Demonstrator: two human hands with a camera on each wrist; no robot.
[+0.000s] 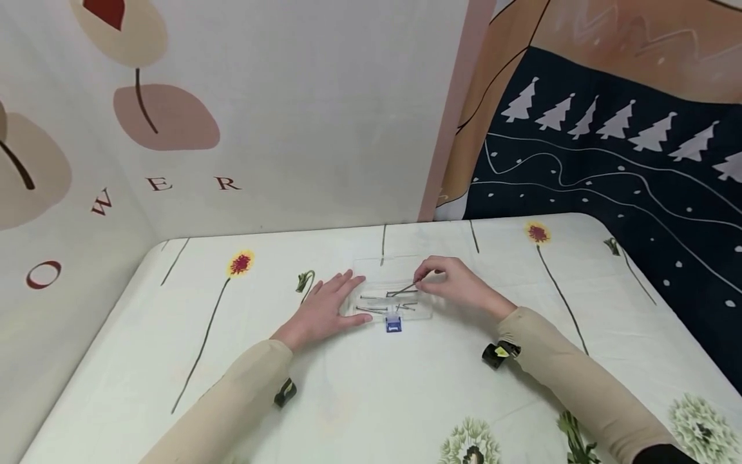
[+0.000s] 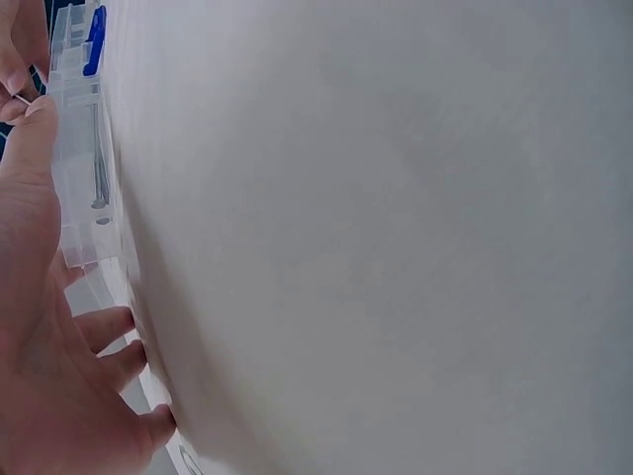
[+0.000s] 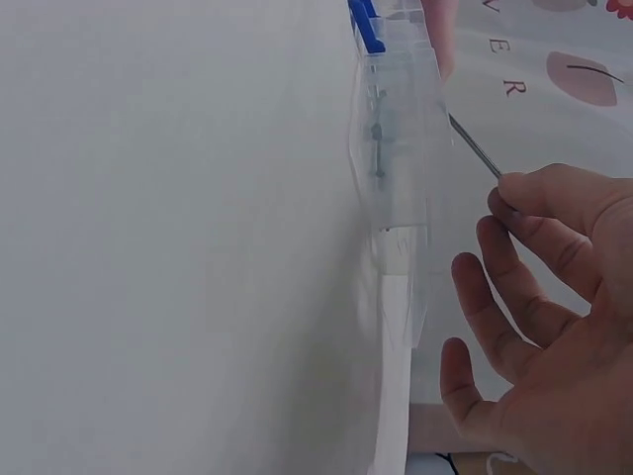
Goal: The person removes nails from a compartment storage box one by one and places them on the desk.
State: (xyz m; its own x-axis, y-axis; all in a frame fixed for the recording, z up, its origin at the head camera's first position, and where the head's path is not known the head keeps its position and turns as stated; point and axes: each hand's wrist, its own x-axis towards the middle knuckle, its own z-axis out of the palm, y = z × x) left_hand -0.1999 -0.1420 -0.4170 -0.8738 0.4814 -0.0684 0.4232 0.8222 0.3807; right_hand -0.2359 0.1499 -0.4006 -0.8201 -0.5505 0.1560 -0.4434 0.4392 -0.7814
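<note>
A clear plastic box [image 1: 428, 312] with a blue latch [image 1: 393, 324] lies on the table, its see-through lid tipped back at the far side. Several metal nails lie in its compartments. My left hand [image 1: 324, 310] rests at the box's left side, fingers spread and fairly straight, the thumb by the near left corner. Over the right part of the box, my right hand [image 1: 456, 282] pinches a thin metal nail [image 3: 477, 148] between thumb and forefinger. That nail slants down and left toward the compartments; its other fingers are loosely bent in the right wrist view.
A white cloth with printed flowers covers the table [image 1: 359, 399]. Behind it hangs a pale printed curtain [image 1: 324, 129], with a dark tree-patterned cloth [image 1: 580, 174] at the right. Dark wrist cameras [image 1: 494, 355] hang under both sleeves.
</note>
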